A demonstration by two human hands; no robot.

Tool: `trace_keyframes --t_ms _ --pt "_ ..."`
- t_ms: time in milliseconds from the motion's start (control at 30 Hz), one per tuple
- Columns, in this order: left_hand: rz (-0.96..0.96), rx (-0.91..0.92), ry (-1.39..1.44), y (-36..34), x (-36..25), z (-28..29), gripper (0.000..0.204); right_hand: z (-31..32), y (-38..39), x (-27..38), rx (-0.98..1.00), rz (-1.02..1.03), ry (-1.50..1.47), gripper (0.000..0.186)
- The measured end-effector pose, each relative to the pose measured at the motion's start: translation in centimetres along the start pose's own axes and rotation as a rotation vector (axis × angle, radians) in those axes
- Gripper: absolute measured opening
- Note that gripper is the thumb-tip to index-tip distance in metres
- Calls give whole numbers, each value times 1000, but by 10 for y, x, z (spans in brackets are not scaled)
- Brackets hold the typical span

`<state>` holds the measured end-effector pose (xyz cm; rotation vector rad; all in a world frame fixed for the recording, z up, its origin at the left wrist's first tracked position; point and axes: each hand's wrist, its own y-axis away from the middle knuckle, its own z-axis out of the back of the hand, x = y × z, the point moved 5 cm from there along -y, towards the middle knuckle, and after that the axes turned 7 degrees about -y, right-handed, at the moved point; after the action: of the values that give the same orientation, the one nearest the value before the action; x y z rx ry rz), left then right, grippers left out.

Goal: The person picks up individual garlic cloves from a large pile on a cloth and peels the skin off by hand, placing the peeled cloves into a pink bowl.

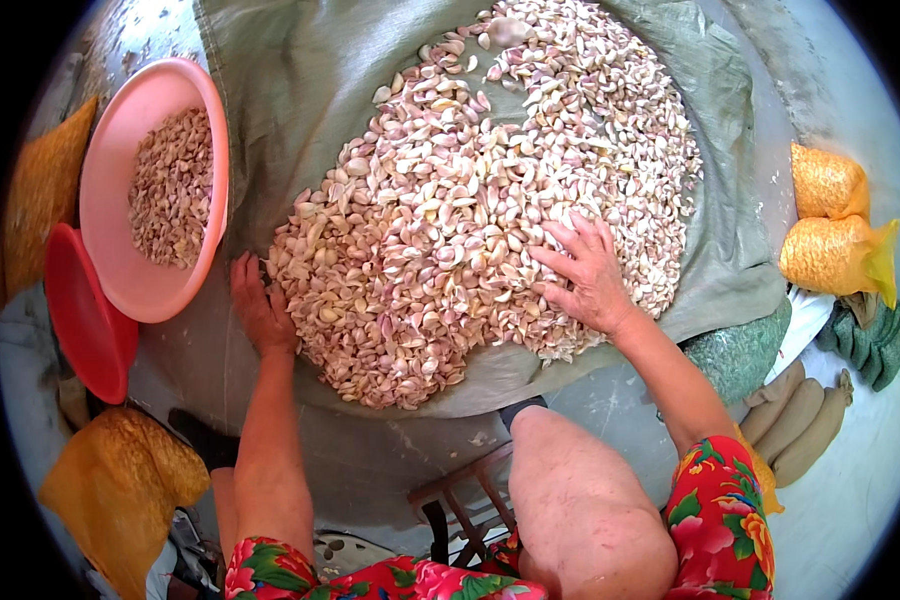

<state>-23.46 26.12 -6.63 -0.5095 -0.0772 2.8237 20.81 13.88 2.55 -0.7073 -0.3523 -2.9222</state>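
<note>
A broad heap of loose garlic cloves (430, 230), pale with pinkish skins, lies on a grey-green woven sheet (300, 90). My right hand (585, 280) rests on the right part of the heap, fingers spread over the cloves. At the heap's left edge is my left hand (263, 312), its fingers extended against the outermost cloves and the thumb next to them. Neither hand is closed around anything. Just left of my left hand stands a pink basin (110, 200) with more, smaller-looking garlic cloves (173, 185) inside.
A red basin (80, 320) sits partly under the pink one. Orange mesh sacks (120, 490) lie at the left, and filled yellow bags (828, 225) at the right. Green mesh sacking (740, 355) and tan bundles (798, 425) are near my right arm. A small slatted seat (470, 495) stands by my leg.
</note>
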Motion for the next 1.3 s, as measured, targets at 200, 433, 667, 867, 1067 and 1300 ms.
trace_keyframes --t_ms 200,433,667,867,1067,1300 --pt "0 -5 -36 0 0 -1 50 27 6 -33 -134 -94 -124 19" --pt "9 1 -13 0 -3 1 50 39 -28 -68 -308 -199 -40 17" --pt "-19 -16 -76 2 2 -1 48 31 -68 -99 -377 -420 -269 19" --pt "-38 -26 -60 -1 -3 -3 47 17 -111 -110 -278 -378 -115 14" --pt "-51 -37 -76 1 0 1 47 12 -111 -104 -74 -357 -165 19" --pt "-40 -14 -58 1 5 -2 49 2 -72 -117 -221 -547 -607 12"
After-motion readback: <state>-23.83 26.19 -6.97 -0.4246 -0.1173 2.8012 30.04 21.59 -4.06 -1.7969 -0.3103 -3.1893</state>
